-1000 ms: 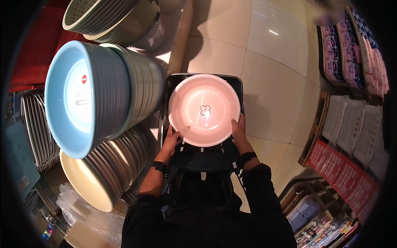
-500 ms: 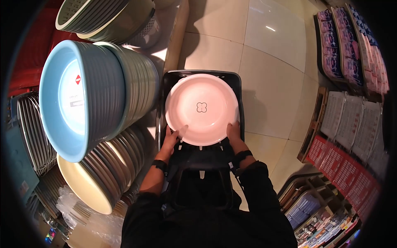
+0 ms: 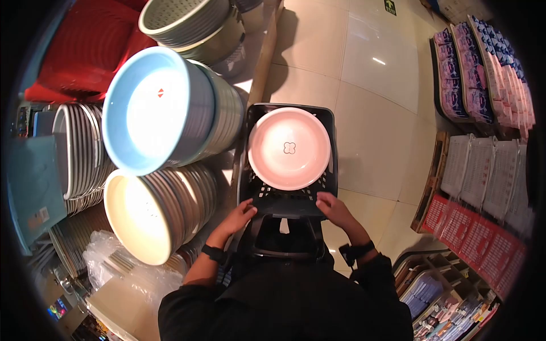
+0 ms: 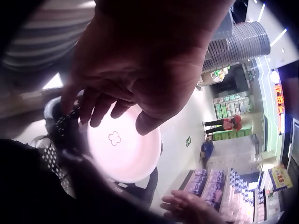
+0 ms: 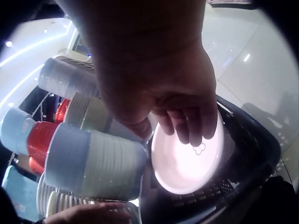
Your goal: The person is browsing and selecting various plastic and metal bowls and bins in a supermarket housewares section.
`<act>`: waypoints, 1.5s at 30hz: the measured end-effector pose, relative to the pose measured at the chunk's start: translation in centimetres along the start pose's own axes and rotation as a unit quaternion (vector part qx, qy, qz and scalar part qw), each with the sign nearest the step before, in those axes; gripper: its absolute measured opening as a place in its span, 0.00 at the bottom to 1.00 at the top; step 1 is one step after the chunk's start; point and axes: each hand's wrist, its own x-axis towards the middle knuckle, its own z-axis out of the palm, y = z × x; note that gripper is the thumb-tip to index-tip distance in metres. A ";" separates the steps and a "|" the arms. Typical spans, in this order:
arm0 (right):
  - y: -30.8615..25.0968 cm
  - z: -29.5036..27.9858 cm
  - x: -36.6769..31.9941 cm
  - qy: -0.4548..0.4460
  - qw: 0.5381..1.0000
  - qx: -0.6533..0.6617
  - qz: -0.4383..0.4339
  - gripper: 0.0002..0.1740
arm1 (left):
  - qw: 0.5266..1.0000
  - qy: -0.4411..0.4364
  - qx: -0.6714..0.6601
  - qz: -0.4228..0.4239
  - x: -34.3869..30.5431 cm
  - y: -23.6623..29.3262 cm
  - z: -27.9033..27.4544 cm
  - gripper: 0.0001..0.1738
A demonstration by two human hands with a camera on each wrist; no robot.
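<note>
A round pink basin (image 3: 290,170) with a clover-shaped mark on its bottom sits in a black slotted basket (image 3: 287,208). My left hand (image 3: 236,218) is off the basin, at the left end of the basket's near rim, with its fingers loosely bent. At the right end of that rim, my right hand (image 3: 340,211) has its fingers relaxed and nothing in them. The left wrist view shows the basin (image 4: 128,158) beyond hanging fingers. From the right wrist, the basin (image 5: 180,168) shows beneath that hand's loose fingers.
Stacked blue basins (image 3: 131,119) stand on the shelf to the left, with cream basins (image 3: 136,221) nearer me and red plastic ware (image 3: 85,57) behind. A tiled floor (image 3: 375,142) runs along the right. Beyond it are red baskets (image 3: 466,241) and packaged goods (image 3: 455,74).
Both hands have let go of the pink basin and drawn back toward me, spreading apart to the basket's near rim. The basin stays in the basket. The view has shifted slightly left.
</note>
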 end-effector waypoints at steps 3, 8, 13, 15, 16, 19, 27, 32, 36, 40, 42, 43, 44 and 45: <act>-3.0 -0.3 -6.4 -0.126 0.991 0.010 0.034 0.25 | 0.982 0.033 0.185 -0.001 -4.5 -1.3 0.2 0.37; -3.7 1.1 -11.5 -0.173 0.975 -0.129 -0.055 0.22 | 0.974 -0.113 -0.061 -0.184 -6.8 -0.7 1.3 0.40; -1.9 2.5 -12.1 -0.096 0.966 -0.169 -0.170 0.24 | 0.992 -0.072 -0.038 -0.093 -6.7 1.1 2.6 0.43; -2.1 3.1 -12.2 -0.067 0.959 -0.192 -0.197 0.26 | 0.990 -0.084 -0.068 -0.094 -6.9 2.2 2.7 0.44; -2.6 3.4 -12.1 -0.021 0.959 -0.195 -0.204 0.25 | 0.990 -0.063 -0.093 -0.090 -7.0 3.4 3.0 0.43; -3.9 3.7 -11.5 0.026 0.963 -0.180 -0.196 0.25 | 0.994 -0.015 -0.096 -0.057 -4.0 1.4 2.6 0.42; -5.7 4.0 -8.6 0.077 0.973 -0.149 -0.159 0.24 | 0.990 0.034 -0.140 -0.013 -2.8 8.9 1.4 0.36; -6.3 3.5 -6.1 0.185 0.949 -0.131 -0.219 0.21 | 0.990 0.009 -0.141 0.015 2.8 9.6 0.4 0.29; -7.3 2.0 -5.2 0.244 0.917 -0.147 -0.281 0.19 | 0.989 0.013 -0.150 0.009 4.2 11.9 0.7 0.27; -7.9 -1.5 -4.0 0.307 0.878 -0.203 -0.306 0.17 | 0.987 -0.003 -0.160 0.007 6.0 14.2 2.5 0.26; -7.2 -3.5 -2.6 0.302 0.897 -0.142 -0.290 0.16 | 0.989 0.005 -0.151 0.000 7.4 15.2 3.9 0.27; -6.8 -4.4 -1.6 0.294 0.913 -0.084 -0.271 0.15 | 0.989 0.008 -0.147 -0.001 8.3 15.7 4.3 0.27; -6.4 -5.4 -0.4 0.296 0.915 -0.081 -0.263 0.13 | 0.989 0.010 -0.146 0.000 9.0 16.1 4.5 0.27; -6.7 -6.1 0.8 0.295 0.914 -0.080 -0.265 0.13 | 0.986 0.019 -0.163 0.006 9.6 16.8 4.5 0.27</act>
